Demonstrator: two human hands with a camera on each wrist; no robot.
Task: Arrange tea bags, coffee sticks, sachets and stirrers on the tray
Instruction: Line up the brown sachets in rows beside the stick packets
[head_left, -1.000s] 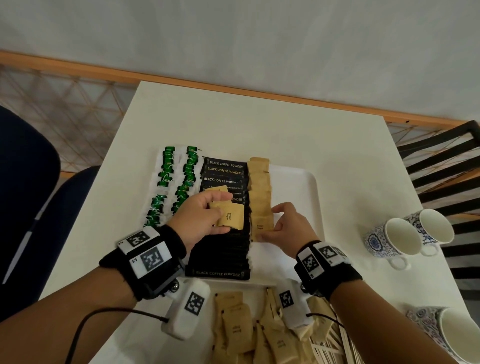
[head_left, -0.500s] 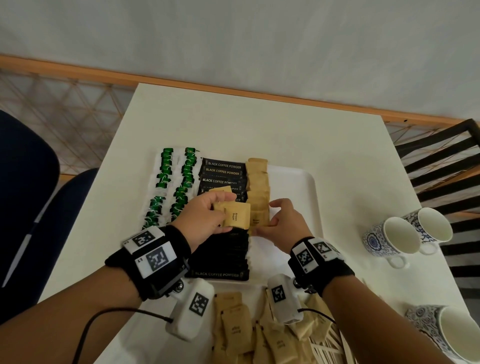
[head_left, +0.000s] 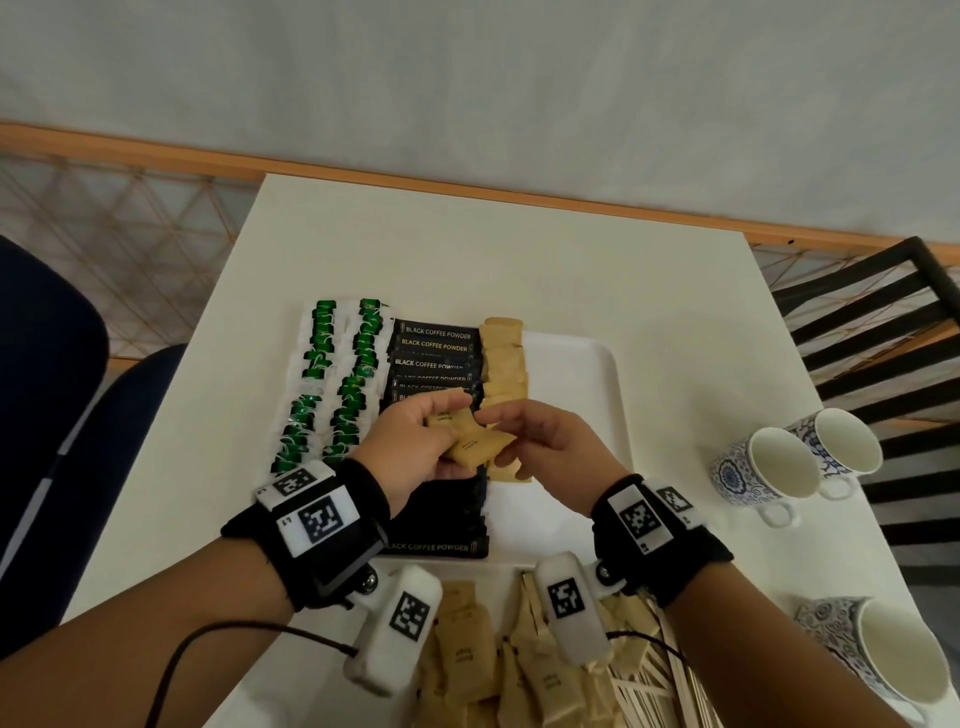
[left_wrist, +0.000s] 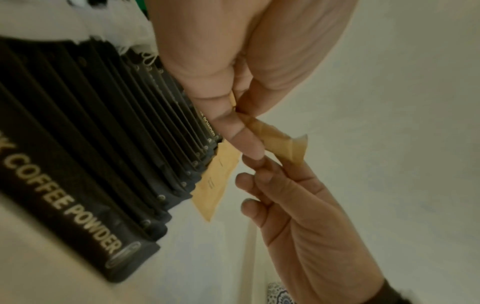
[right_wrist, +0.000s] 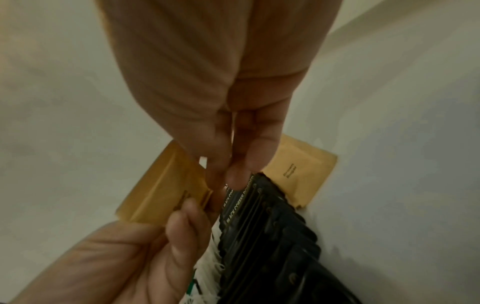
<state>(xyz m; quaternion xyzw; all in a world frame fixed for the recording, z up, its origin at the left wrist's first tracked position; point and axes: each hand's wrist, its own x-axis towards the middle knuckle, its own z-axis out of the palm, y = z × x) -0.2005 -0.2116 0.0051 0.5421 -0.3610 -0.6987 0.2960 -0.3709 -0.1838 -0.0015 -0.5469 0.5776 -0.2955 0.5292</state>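
On the white tray (head_left: 571, 374) lie rows of green tea bags (head_left: 332, 374), black coffee sticks (head_left: 436, 343) and a column of brown sachets (head_left: 501, 364). Above the coffee sticks my left hand (head_left: 452, 431) grips a few brown sachets (head_left: 475, 447). My right hand (head_left: 493, 434) meets it and pinches the edge of one of them. In the left wrist view the pinched sachet (left_wrist: 283, 146) sticks out between both hands' fingertips. The right wrist view has this sachet (right_wrist: 158, 189) under my left thumb (right_wrist: 187, 222), with a laid sachet (right_wrist: 303, 170) beyond.
Loose brown sachets (head_left: 467, 660) and wooden stirrers (head_left: 649, 691) lie on the table in front of the tray. Three patterned cups (head_left: 769, 467) stand at the right. A black slatted chair (head_left: 883, 322) is at the far right, a dark blue seat (head_left: 47, 389) at the left.
My right hand has left the sachet column on the tray and moved left to the sachets held in my left hand. The left hand has tilted its sachets toward it.
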